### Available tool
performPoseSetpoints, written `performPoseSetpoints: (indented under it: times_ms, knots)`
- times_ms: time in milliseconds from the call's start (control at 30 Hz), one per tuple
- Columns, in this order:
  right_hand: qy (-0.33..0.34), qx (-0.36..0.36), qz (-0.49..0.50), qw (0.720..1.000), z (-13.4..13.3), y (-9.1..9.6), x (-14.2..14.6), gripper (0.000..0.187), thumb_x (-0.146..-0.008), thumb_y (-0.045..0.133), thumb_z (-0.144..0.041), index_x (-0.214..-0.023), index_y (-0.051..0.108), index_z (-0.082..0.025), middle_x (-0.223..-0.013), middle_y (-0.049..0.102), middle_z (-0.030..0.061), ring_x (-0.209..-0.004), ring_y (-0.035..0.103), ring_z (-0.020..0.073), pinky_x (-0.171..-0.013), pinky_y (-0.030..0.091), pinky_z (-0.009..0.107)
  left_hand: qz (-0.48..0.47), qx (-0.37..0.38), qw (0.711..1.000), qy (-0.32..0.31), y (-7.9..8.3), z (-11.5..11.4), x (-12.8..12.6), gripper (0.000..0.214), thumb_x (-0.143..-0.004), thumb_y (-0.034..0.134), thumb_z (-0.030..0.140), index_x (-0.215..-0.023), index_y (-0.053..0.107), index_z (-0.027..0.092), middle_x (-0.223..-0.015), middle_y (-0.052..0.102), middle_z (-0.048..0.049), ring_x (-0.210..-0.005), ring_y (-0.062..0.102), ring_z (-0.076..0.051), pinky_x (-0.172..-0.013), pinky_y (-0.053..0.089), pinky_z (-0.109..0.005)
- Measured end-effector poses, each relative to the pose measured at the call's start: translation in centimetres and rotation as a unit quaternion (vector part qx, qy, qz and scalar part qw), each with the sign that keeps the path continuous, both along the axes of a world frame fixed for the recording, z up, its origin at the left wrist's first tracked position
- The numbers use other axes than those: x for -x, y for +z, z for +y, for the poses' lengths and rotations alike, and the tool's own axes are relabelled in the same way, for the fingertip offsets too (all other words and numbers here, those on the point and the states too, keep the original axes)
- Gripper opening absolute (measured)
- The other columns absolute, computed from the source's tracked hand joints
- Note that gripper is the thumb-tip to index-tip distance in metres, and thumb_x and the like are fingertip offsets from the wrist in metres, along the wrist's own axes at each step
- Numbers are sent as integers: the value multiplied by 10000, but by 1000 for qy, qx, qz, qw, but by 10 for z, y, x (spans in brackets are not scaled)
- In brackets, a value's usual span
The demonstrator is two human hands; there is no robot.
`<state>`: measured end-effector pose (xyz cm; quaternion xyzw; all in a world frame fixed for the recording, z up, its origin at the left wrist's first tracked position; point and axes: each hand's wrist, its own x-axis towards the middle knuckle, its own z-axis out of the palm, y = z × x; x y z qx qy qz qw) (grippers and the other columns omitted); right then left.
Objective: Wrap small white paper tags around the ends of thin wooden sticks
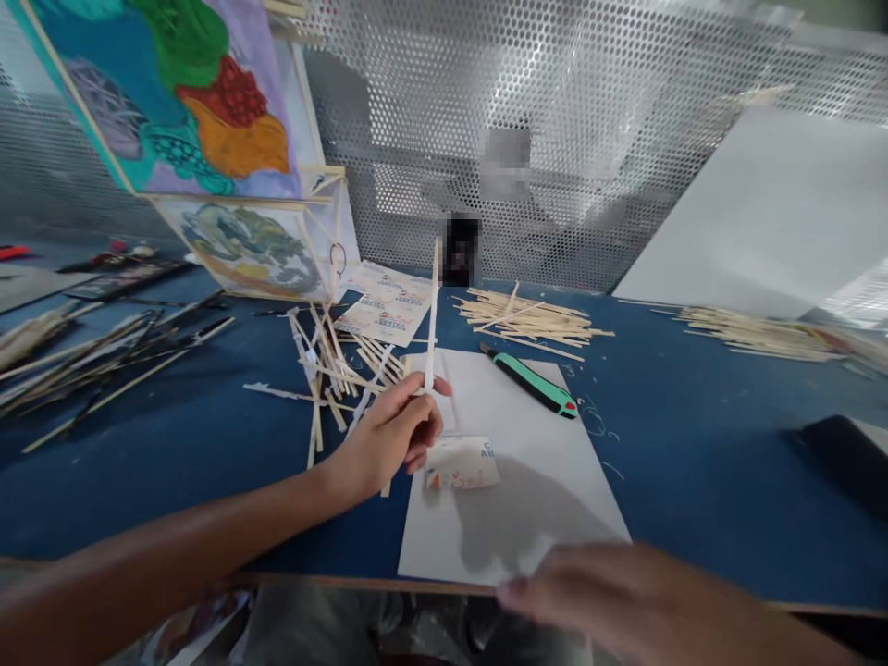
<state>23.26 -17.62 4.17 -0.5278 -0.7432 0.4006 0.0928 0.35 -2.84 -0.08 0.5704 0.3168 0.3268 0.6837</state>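
Observation:
My left hand (392,435) is closed in a pinch on a thin white stick (432,314) and holds it upright over the blue table (694,435). Just below it a small printed card (462,462) lies on a white sheet of paper (527,481). My right hand (597,592) hovers low at the near table edge, blurred by motion, and its fingers are too smeared to read. A green and black utility knife (531,380) rests on the far part of the sheet.
Loose sticks lie in piles at the left (104,356), behind my left hand (333,365), at the back centre (531,319) and at the right (756,331). A painted lantern frame (208,139) stands back left. Printed cards (388,305) and a perforated metal screen (555,120) are behind.

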Motion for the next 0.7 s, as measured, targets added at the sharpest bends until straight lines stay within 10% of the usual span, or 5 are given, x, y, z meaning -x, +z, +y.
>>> performPoseSetpoints:
  times_ms: [133, 300, 433, 600, 700]
  knots:
    - [-98, -165, -84, 978, 59, 1, -23, 334, -998, 477, -443, -1198, 706, -305, -1126, 752, 67, -883, 699, 237, -739, 529, 362, 164, -194, 967, 19, 10, 15, 11, 329, -1010, 344, 292, -1284, 482, 175, -569, 470, 82, -431, 397, -92, -451, 350, -202]
    - [24, -171, -117, 978, 110, -14, -10, 422, -956, 558, -503, -1256, 651, -220, -1188, 682, 108, -1060, 634, 290, -876, 481, 407, 461, -434, 774, 33, 18, 34, 25, 512, -972, 335, 244, -1469, 407, 143, -557, 556, 32, -513, 576, -187, -516, 369, -269]
    - [53, -133, -109, 984, 104, -24, 8, 558, -794, 749, -544, -1253, 622, -252, -1228, 629, 69, -1071, 613, 276, -846, 475, 368, 519, -474, 710, 32, 9, 30, 24, 522, -916, 415, 227, -1412, 531, 111, -637, 662, -65, -629, 665, -283, -602, 410, -336]
    - [38, -151, -67, 986, 96, -33, 7, 346, -779, 759, -357, -1055, 591, -234, -1053, 634, 25, -905, 599, 198, -746, 447, 312, 519, -516, 680, 42, 15, 15, 22, 541, -993, 391, 395, -1486, 460, 181, -920, 740, -116, -821, 706, -325, -669, 448, -371]
    - [22, -176, -22, 984, 96, -38, 2, 350, -743, 759, -255, -1031, 561, -243, -932, 635, -15, -761, 572, 151, -663, 427, 278, 419, -509, 752, 5, 24, 8, 21, 488, -1012, 400, 439, -1418, 506, 189, -1107, 702, -101, -912, 688, -257, -688, 449, -327]
